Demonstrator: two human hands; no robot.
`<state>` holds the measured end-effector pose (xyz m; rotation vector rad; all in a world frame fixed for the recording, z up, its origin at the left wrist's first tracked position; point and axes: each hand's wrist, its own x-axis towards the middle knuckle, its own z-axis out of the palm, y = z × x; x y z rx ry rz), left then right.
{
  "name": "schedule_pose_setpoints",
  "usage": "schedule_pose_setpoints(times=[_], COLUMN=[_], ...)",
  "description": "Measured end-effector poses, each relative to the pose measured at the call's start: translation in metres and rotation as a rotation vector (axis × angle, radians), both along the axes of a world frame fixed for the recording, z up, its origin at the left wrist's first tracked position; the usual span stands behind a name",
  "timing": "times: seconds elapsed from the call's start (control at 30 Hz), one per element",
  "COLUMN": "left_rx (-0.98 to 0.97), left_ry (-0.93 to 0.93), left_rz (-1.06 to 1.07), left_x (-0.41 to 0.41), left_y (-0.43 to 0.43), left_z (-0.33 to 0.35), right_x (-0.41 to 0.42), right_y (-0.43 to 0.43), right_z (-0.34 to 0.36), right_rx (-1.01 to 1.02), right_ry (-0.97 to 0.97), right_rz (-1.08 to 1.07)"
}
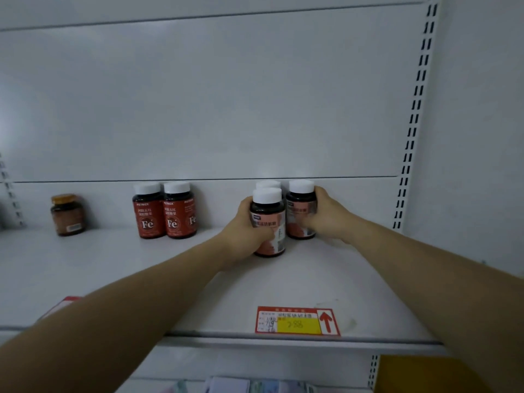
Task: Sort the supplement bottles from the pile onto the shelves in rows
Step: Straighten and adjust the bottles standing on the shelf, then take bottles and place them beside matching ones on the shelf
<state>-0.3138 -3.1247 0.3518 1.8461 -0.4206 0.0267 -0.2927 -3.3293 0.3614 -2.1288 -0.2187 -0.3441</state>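
Note:
On the white shelf (141, 268), my left hand (243, 228) grips a dark bottle with a pink label and white cap (269, 222), standing upright. To its right, my right hand (326, 214) holds a matching pink-label bottle (300, 208) that stands near the back wall. Behind the front bottle, the white cap of a third bottle (268, 184) shows. Two red-label "Fe" bottles (164, 211) stand side by side at the back, left of my hands. A brown jar with an orange lid (67, 215) stands alone further left.
A red and yellow price tag (297, 321) lies at the shelf's front edge. Slotted uprights (416, 109) run up the right side of the back panel. A yellow object (431, 374) and several packets (241, 385) sit on the level below.

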Motion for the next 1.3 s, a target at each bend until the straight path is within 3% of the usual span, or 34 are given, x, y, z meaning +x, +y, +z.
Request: schedule_pose_setpoints(times=[0.37,0.47,0.57,0.73,1.1,1.3], left_rx=[0.151,0.312,0.489,0.775,0.943,0.944], left_ry=[0.082,0.077,-0.007,-0.170,-0.054,0.082], left_rz=[-0.029,-0.009,0.044,0.217,0.626,0.749], left_x=[0.005,-0.008,-0.031,-0.078,-0.198,-0.250], left_y=[0.009,0.034,0.073,0.168,0.494,0.628], left_z=[0.014,0.030,0.045,0.056,0.041,0.022], right_x=[-0.001,-0.011,-0.022,-0.037,-0.077,-0.106], right_y=[-0.006,0.003,0.036,0.161,0.537,0.705], right_z=[0.019,0.055,0.088,0.103,0.082,0.064], right_rx=[-0.144,-0.203,-0.259,-0.479,-0.633,-0.659], right_ry=[0.081,-0.033,-0.144,-0.234,-0.305,-0.300], right_rz=[-0.079,-0.213,-0.171,0.023,0.449,0.623])
